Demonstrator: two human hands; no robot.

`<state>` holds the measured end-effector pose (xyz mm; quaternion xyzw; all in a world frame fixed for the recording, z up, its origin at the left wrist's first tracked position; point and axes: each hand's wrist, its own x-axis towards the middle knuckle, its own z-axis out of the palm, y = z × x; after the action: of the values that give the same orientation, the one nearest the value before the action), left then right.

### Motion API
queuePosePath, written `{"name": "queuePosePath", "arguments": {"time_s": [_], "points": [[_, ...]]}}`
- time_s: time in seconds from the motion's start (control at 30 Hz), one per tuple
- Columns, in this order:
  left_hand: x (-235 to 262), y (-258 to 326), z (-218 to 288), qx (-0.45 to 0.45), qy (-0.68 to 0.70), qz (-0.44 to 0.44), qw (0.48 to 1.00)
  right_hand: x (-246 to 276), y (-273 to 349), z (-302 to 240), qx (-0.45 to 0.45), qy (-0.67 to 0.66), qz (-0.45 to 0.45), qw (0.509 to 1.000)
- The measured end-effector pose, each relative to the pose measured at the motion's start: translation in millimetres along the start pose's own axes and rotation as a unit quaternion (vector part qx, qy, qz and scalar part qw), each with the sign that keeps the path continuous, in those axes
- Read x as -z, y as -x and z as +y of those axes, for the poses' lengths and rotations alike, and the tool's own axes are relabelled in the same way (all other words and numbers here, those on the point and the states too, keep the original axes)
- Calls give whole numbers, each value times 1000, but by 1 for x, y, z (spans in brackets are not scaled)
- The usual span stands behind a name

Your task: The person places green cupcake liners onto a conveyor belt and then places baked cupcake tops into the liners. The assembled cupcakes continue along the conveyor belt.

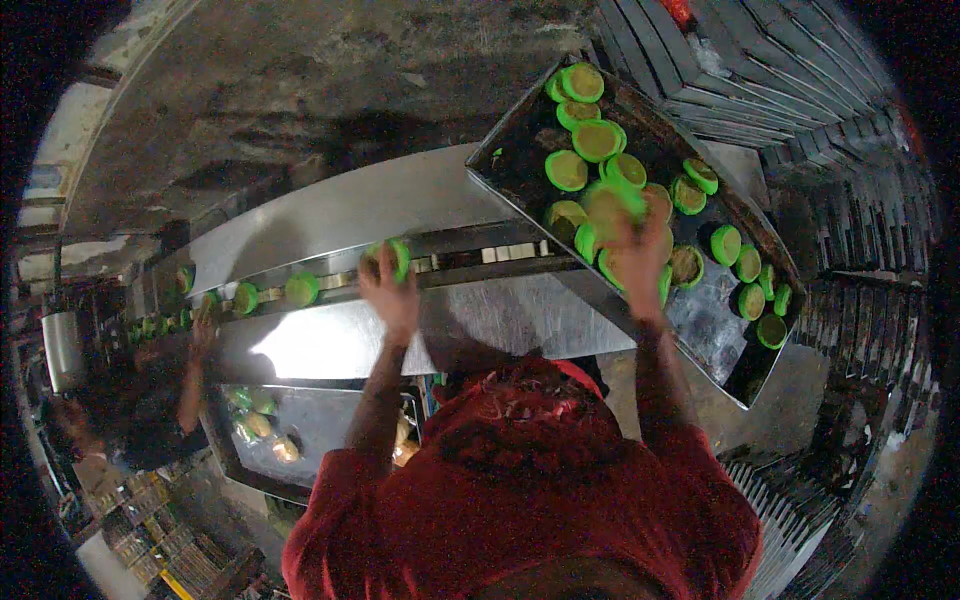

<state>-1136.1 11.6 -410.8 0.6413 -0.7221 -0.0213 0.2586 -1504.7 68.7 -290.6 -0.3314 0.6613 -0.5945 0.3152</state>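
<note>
On the narrow conveyor, my left hand has its fingers around a round green bun with a tan flat side. My right hand reaches over a dark, tilted baking tray. A blurred green bun is in its fingers, partly covered by them. More green buns lie about in the tray, many with the tan side up, such as one green bun near the left wall and another green bun on the right.
Spaced green buns line the conveyor to the left, between metal ledges. A co-worker's arm reaches in there. Below is a tray with wrapped items. Stacked dark trays stand on the right.
</note>
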Motion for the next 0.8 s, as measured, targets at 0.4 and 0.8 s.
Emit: {"name": "queuePosePath", "arguments": {"time_s": [0.4, 0.8], "points": [[-83, -78, 165, -166, 131, -102, 972, -72, 32, 125, 94, 366, -135, 916], [-68, -74, 205, -80, 446, -180, 873, 27, -33, 94, -1, 163, 37, 986]]}}
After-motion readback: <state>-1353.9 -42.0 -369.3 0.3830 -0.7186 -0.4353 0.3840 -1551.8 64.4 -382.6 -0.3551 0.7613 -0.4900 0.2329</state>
